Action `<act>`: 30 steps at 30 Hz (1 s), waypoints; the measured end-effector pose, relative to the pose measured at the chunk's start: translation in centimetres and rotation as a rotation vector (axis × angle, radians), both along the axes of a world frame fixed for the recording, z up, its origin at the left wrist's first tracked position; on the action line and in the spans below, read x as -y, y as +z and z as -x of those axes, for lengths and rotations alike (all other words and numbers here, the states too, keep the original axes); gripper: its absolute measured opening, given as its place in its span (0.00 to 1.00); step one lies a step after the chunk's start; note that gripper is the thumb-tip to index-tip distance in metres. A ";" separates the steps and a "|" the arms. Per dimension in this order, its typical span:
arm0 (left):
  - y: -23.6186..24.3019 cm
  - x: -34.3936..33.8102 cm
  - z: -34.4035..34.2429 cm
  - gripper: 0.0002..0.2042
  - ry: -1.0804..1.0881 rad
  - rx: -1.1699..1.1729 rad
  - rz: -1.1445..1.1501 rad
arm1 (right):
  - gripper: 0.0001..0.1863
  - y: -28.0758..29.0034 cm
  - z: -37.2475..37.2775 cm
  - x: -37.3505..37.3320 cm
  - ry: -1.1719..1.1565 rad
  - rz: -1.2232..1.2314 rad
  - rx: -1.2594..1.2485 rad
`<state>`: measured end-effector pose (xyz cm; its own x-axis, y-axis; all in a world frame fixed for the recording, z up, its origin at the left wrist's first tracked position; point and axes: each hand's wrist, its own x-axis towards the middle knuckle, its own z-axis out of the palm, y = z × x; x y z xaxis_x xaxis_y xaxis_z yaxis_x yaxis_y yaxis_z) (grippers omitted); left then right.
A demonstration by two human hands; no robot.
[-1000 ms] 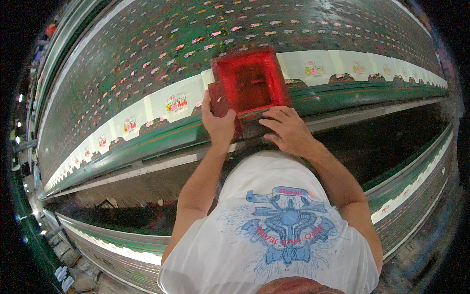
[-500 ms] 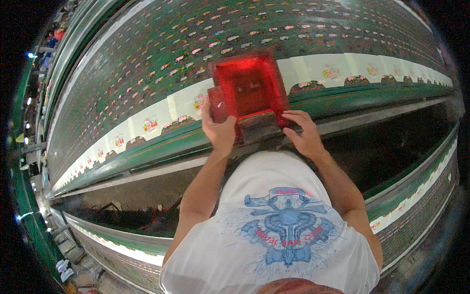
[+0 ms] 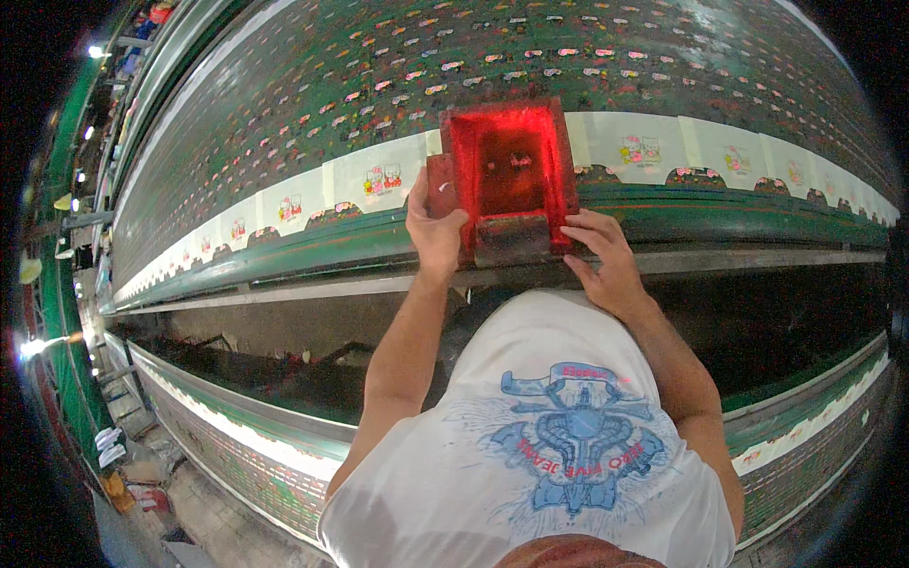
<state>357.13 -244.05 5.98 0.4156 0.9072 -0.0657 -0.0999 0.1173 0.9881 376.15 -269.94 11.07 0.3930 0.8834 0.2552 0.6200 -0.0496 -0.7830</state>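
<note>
A red screen printing frame [image 3: 565,170], deep-walled and bright red inside, rests over the row of white printed pieces in front of me. Small marks show on its dark red floor. My left hand [image 3: 437,237] grips the frame's left side at a flat brownish-red block [image 3: 442,186], thumb on the near corner. At the near right corner, my right hand [image 3: 603,256] holds the right wall between its fingertips and thumb. White fabric pieces [image 3: 355,185] with small pink and yellow cartoon prints run out on both sides of the frame.
A long green table [image 3: 379,241] curves across the view, its far part covered with rows of small dark printed pieces [image 3: 407,74]. A pale rail [image 3: 284,292] follows its near edge. Behind me stands another long table [image 3: 256,469] with white pieces. Lamps [image 3: 38,348] shine at far left.
The frame, tilted and blurred before, now sits squarer to the row of pieces and sharp. Both hands have stayed on it. The whole view has turned slightly.
</note>
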 end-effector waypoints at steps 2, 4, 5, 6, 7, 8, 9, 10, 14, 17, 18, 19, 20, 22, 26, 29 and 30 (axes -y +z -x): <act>0.7 0.4 -0.4 0.49 0.011 0.017 0.021 | 0.29 0.7 -0.3 -0.3 0.036 0.014 0.058; 0.7 0.7 -0.6 0.49 0.008 0.033 0.033 | 0.29 1.3 -0.7 -0.4 0.081 0.016 0.102; 0.7 0.8 -0.5 0.49 0.010 0.043 0.038 | 0.29 1.5 -1.0 -0.4 0.113 0.008 0.115; 0.4 0.7 -0.5 0.49 0.021 0.043 0.023 | 0.29 1.7 -1.1 -0.5 0.144 0.001 0.129; 0.1 0.5 -0.3 0.49 0.032 0.043 0.009 | 0.29 1.9 -1.3 -0.7 0.170 -0.005 0.141; 0.3 0.5 -0.5 0.49 0.037 0.040 0.000 | 0.29 1.9 -1.4 -0.7 0.191 -0.006 0.151; 0.5 0.6 -0.6 0.49 0.030 0.028 0.004 | 0.29 1.8 -1.4 -0.9 0.211 -0.007 0.161; 0.8 0.6 -0.7 0.49 0.023 0.016 0.008 | 0.29 1.6 -1.3 -1.1 0.235 0.006 0.163; 0.5 0.6 -0.6 0.48 0.021 0.061 0.003 | 0.29 1.8 0.1 -3.0 0.312 0.030 0.279; 0.3 0.4 -0.2 0.49 0.011 0.016 0.009 | 0.28 2.4 1.6 -5.2 0.336 0.078 0.436; 0.4 0.4 -0.3 0.49 0.013 0.031 0.023 | 0.27 2.4 2.0 -5.9 0.339 0.104 0.486; 0.6 0.6 -0.2 0.49 0.013 0.045 0.036 | 0.26 2.1 2.2 -6.4 0.341 0.133 0.519; 0.8 0.8 -0.3 0.49 0.015 0.065 0.054 | 0.25 1.9 2.4 -6.8 0.343 0.167 0.556; 1.1 0.6 -0.2 0.49 -0.006 0.020 0.029 | 0.22 1.8 2.4 -7.5 0.373 0.250 0.581; 1.1 0.6 -0.3 0.45 -0.015 -0.035 0.039 | 0.18 4.3 0.1 -9.4 0.510 0.401 0.563; -0.4 -0.4 0.4 0.41 -0.007 0.003 0.065 | 0.15 4.7 -3.2 -12.4 0.562 0.454 0.445; 0.1 -0.4 0.2 0.40 -0.019 0.009 0.080 | 0.14 4.8 -4.1 -13.4 0.560 0.470 0.380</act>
<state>356.92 -243.60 6.12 0.4334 0.8912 -0.1342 -0.1058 0.1983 0.9744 380.28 -256.55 15.87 -0.1760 0.9708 -0.1629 0.8690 0.0754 -0.4891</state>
